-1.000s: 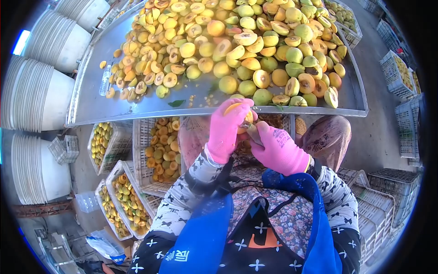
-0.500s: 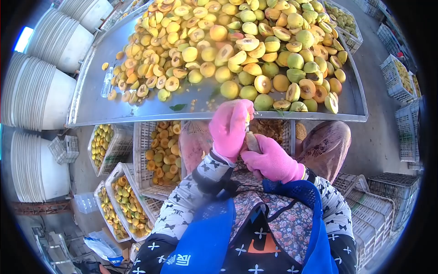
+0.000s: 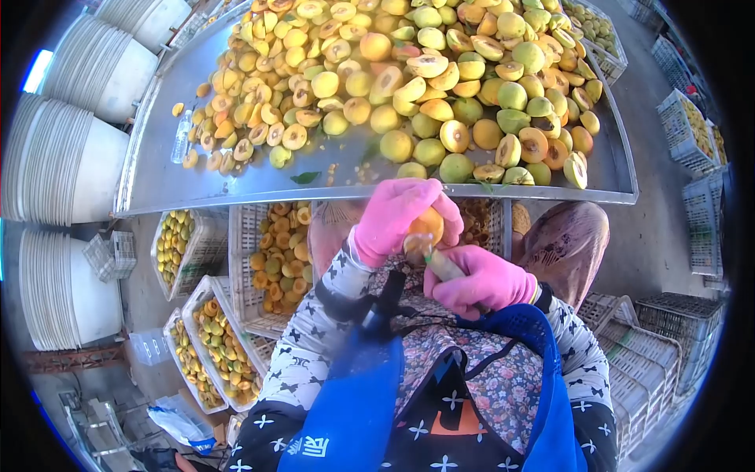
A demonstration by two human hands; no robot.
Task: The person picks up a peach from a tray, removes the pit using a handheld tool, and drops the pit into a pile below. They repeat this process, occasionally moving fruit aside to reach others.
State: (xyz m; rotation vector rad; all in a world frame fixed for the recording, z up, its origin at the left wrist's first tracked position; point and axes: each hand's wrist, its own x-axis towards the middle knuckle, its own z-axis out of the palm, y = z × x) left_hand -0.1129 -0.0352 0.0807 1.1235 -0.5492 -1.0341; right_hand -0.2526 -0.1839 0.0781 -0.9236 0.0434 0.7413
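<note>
My left hand (image 3: 397, 220), in a pink glove, is closed around a yellow peach (image 3: 427, 225) just beyond the metal table's near edge. My right hand (image 3: 486, 281), also gloved, grips the pale handle of a small pitting tool (image 3: 445, 267). The tool's metal head touches the near side of the peach, or lies right against it; the exact contact is blurred. Whether the fruit is whole or halved cannot be made out. Beyond both hands, a heap of whole and halved peaches (image 3: 454, 136) covers much of the metal table (image 3: 259, 193).
Below the table stand a crate of peach halves (image 3: 281, 263) and a crate (image 3: 497, 228) partly hidden by my hands. More filled crates (image 3: 211, 334) are at left. Stacked crates (image 3: 641, 362) stand at right, stacked white tubs (image 3: 67, 161) far left. A plastic bottle (image 3: 182, 138) lies on the table.
My left hand has turned and opened out around the peach, which now shows between its fingers. My right hand has shifted slightly right, its tool pointing at the fruit.
</note>
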